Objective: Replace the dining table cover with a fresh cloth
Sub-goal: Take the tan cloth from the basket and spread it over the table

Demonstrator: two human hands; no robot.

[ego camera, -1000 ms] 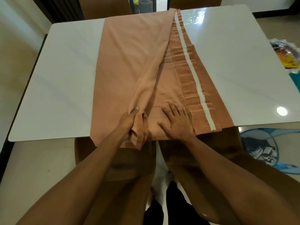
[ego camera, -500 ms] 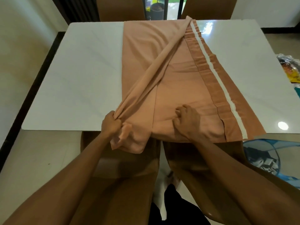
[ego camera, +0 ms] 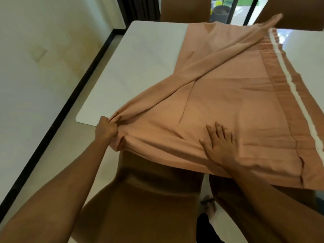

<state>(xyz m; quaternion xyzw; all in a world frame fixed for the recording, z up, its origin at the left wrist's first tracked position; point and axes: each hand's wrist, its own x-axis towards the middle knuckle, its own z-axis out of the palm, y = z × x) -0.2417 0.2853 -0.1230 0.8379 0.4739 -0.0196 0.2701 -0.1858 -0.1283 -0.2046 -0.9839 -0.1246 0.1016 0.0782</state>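
Down in the head view, the left hand [ego camera: 105, 128] reaches out from a long, straight forearm, fingers curled tight round a bunched corner of the peach cloth [ego camera: 228, 102] at the near edge of the white table [ego camera: 140, 67]. Beside it, the right hand [ego camera: 219, 142] lies flat, fingers spread, pressing the cloth's near hem.
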